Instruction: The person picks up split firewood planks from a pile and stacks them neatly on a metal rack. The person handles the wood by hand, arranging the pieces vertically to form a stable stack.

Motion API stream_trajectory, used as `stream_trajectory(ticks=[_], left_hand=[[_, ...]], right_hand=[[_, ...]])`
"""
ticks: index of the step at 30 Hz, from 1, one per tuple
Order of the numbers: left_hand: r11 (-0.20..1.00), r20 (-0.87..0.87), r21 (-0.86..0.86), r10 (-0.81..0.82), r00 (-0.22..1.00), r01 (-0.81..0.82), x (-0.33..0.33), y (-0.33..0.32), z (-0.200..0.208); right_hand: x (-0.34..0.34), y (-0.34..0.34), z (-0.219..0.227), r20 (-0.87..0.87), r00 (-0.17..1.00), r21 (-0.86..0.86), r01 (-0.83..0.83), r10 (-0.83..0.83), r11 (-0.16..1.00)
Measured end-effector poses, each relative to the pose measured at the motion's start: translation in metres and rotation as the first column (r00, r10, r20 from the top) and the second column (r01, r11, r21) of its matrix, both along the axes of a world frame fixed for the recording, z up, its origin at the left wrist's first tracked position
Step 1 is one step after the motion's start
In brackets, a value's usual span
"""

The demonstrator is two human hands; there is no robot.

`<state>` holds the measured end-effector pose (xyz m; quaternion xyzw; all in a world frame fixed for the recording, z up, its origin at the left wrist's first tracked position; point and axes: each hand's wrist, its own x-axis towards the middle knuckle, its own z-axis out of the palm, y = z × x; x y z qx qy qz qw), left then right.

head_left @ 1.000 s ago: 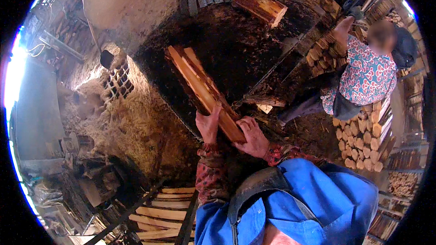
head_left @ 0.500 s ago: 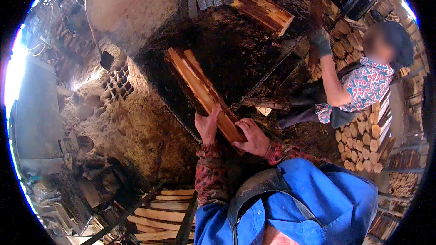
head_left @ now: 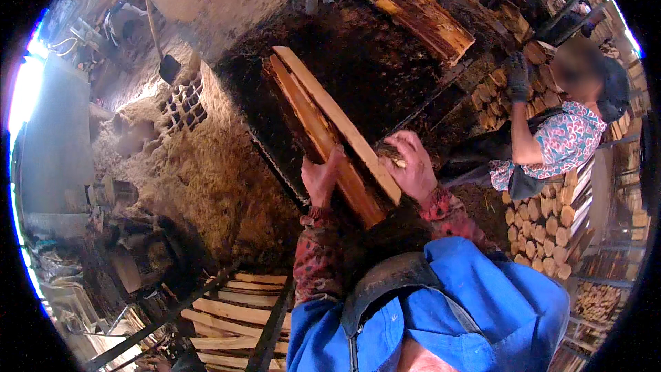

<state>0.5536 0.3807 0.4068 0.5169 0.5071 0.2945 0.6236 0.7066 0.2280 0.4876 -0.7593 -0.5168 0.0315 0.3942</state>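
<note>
Two lengths of wood lay side by side ahead of you: the board (head_left: 315, 122), dark along its edges, and the slat (head_left: 337, 122), pale and narrower. Take 12 o'clock as straight ahead, at the top of the view. Both long axes ran from 11 to 5 o'clock, with the slat along the board's right side; a narrow dark gap parted them near the 5 o'clock end.

Your left hand (head_left: 321, 176) was nearer the board. It was closed on the left edge, thumb over the upper face, the other fingers mostly hidden. From that grip, the board's far end lay at 11 o'clock and its short near end at 5.

Your right hand (head_left: 411, 165) was nearer the slat, which lay at 9 o'clock from it, close to the fingers. Those fingers were loosely bent, about half open; whether they had hold of the slat could not be told.

At 7 o'clock, the rack (head_left: 272, 331) of dark bars held several pale sticks (head_left: 227, 324), laid roughly crosswise. Between 3 and 4 o'clock, the stack (head_left: 544, 227) showed its round cut ends. One large log (head_left: 430, 21) lay at 1 o'clock, beyond both hands.
</note>
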Motion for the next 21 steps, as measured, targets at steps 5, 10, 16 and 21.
stream_trajectory(ticks=[5,10,16,21], left_hand=[[0.998,0.167,-0.063,0.025,0.986,-0.015,-0.014,-0.009,-0.029],[0.974,0.203,0.198,0.069,0.977,-0.110,-0.037,-0.017,-0.053],[0.998,0.120,-0.013,0.055,0.991,-0.053,-0.034,-0.026,0.017],[0.997,0.446,-0.077,0.032,0.894,0.002,-0.040,-0.016,-0.023]], right_hand=[[0.003,-0.018,-0.069,-0.136,0.990,-0.303,-0.017,-0.025,0.953],[-0.038,-0.035,-0.118,-0.381,0.924,-0.215,-0.124,0.034,0.969],[-0.050,-0.034,-0.118,-0.153,0.988,-0.253,-0.020,-0.019,0.967],[-0.076,-0.014,-0.077,-0.061,0.998,-0.241,-0.029,0.015,0.970]])
